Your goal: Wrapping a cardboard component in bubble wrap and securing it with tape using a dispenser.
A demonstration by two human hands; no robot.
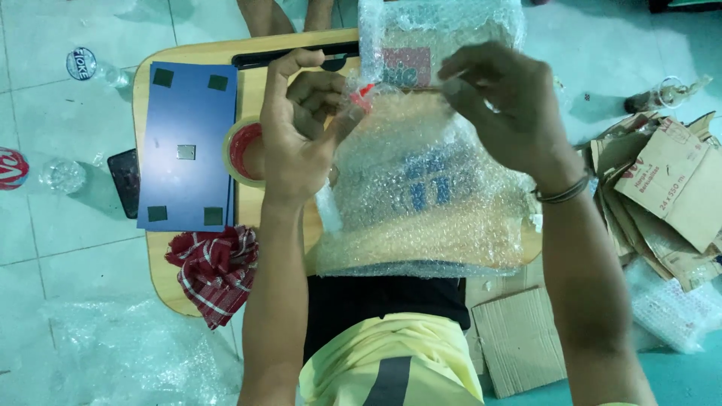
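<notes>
A bubble-wrapped parcel with a cardboard box inside rests on a low wooden table. My left hand pinches a small red-tipped piece, apparently a tape end, at the parcel's top left. My right hand is held over the parcel's top edge with its fingertips pinched together, seemingly on clear tape stretched from the left hand. A roll of tape lies on the table just left of my left hand.
A blue flat panel with dark square pads lies on the table's left. A red checked cloth hangs at the front edge. A dark phone, bottles, loose bubble wrap and torn cardboard lie on the tiled floor.
</notes>
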